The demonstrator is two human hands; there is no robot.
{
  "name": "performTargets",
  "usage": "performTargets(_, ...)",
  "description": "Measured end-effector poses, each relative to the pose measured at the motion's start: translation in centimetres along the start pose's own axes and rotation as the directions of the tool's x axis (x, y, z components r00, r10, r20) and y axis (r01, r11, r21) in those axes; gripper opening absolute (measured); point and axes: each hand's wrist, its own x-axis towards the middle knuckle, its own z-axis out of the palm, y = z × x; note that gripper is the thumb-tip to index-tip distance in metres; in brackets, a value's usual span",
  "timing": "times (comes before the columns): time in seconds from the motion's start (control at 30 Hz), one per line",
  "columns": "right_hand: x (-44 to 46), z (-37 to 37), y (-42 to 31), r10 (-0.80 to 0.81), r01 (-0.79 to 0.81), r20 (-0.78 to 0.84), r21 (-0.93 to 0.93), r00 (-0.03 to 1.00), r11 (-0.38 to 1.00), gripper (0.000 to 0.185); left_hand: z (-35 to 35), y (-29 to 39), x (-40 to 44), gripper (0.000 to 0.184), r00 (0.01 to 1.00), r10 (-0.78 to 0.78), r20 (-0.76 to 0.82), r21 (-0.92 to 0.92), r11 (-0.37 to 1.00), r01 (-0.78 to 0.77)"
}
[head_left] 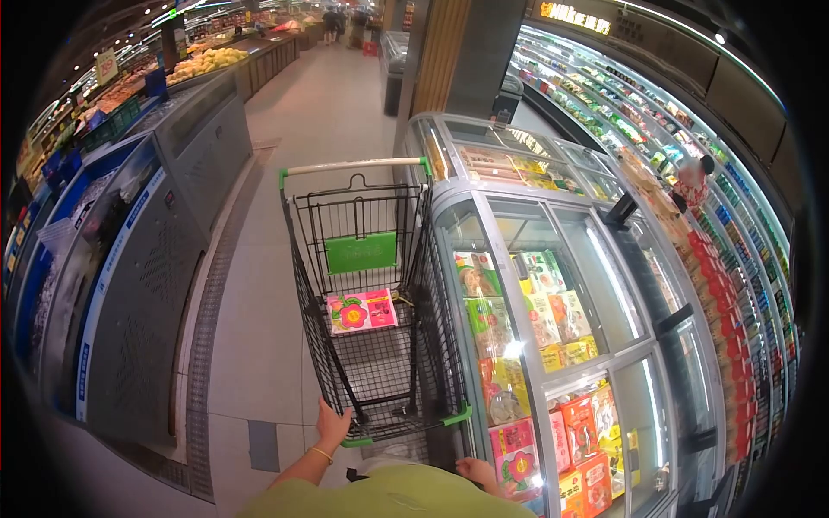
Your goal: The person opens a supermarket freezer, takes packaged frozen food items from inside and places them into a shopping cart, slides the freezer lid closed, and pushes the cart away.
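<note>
A black wire shopping cart (380,345) with green corners stands in front of me, its handle at the far end. In its basket lies a pink and white package (361,311) with a flower print. My left hand (332,426) is at the cart's near left corner, thumb and fingers around the wire edge. Low beside the freezer, right of the cart, my right hand (477,470) has its fingers curled, with nothing visible in them. A glass-topped freezer (540,345) holds colourful packages, including a similar pink one (516,462).
Grey display cases (138,293) line the left side, with yellow fruit (207,65) beyond. A pillar (442,60) rises behind the freezer. Lit shelves (622,112) curve along the right, where a person (691,188) stands. More people (332,24) are far down the tiled aisle (319,104).
</note>
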Motion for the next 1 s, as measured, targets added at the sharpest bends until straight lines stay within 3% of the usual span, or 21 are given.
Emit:
performTargets(0.03, -0.1, 0.9, 0.7, 0.099, -0.102, 0.111, 0.027, 0.989, 0.994, 0.029, 0.2, 0.4, 0.6, 0.085, 0.999, -0.026, -0.043, -0.004, 1.0, 0.025)
performTargets(0.07, -0.7, 1.4, 0.9, 0.1, -0.104, 0.116, 0.029, 0.988, 0.994, 0.029, 0.1, 0.9, 1.1, 0.085, 0.999, -0.028, -0.041, 0.001, 1.0, 0.028)
performTargets(0.13, -1.8, 2.3, 1.2, 0.242, -0.256, 0.18, 0.063, 0.954, 0.965, 0.035, -0.3, 1.7, 1.9, 0.084, 0.994, -0.066, -0.089, -0.049, 0.997, 0.062)
performTargets(0.27, -1.9, 4.1, 2.5, 0.272, -0.282, 0.226, 0.011, 0.935, 0.959, 0.038, -0.2, 1.2, 3.2, 0.079, 0.989, 0.004, -0.147, -0.005, 1.0, -0.005)
performTargets(0.47, -1.1, 3.1, 2.8, 0.248, -0.27, 0.197, 0.092, 0.949, 0.958, 0.035, -0.7, 2.2, 2.6, 0.071, 0.988, -0.014, -0.154, 0.007, 1.0, 0.016)
performTargets(0.53, 0.5, 4.4, 4.6, 0.054, -0.069, 0.122, 0.119, 0.991, 0.99, 0.035, -0.7, 2.3, 2.7, 0.07, 0.985, 0.0, -0.17, -0.004, 1.0, 0.0)
performTargets(0.67, 1.2, 2.8, 3.7, 0.084, -0.096, 0.09, 0.14, 0.992, 0.985, 0.029, -0.6, 2.3, 2.6, 0.071, 0.989, -0.013, -0.146, -0.041, 0.999, 0.007)
performTargets(0.77, 1.3, 0.3, 2.1, -0.005, 0.0, 0.023, 0.224, 1.0, 0.975, 0.026, 0.0, 1.8, 2.8, 0.074, 0.983, -0.019, -0.181, -0.025, 1.0, 0.015)
performTargets(0.83, 1.5, -0.9, 1.8, -0.103, 0.128, -0.123, 0.221, 0.987, 0.967, 0.023, 0.6, 1.6, 2.9, 0.076, 0.978, -0.02, -0.208, -0.007, 1.0, 0.019)
performTargets(0.87, 1.5, -1.3, 1.9, -0.102, 0.129, -0.126, 0.226, 0.987, 0.966, 0.023, 0.8, 1.7, 2.9, 0.078, 0.965, -0.036, -0.259, -0.008, 0.999, 0.036)
performTargets(0.93, 1.5, -2.1, 2.0, -0.154, 0.236, -0.29, 0.274, 0.945, 0.932, 0.023, 1.5, 2.0, 2.9, 0.08, 0.952, -0.04, -0.305, 0.001, 0.999, 0.043)
performTargets(1.0, 0.6, -3.9, 1.4, -0.14, 0.252, -0.348, 0.299, 0.927, 0.92, 0.021, 1.3, 4.6, 2.2, 0.083, 0.881, 0.045, -0.471, 0.121, 0.993, 0.014)
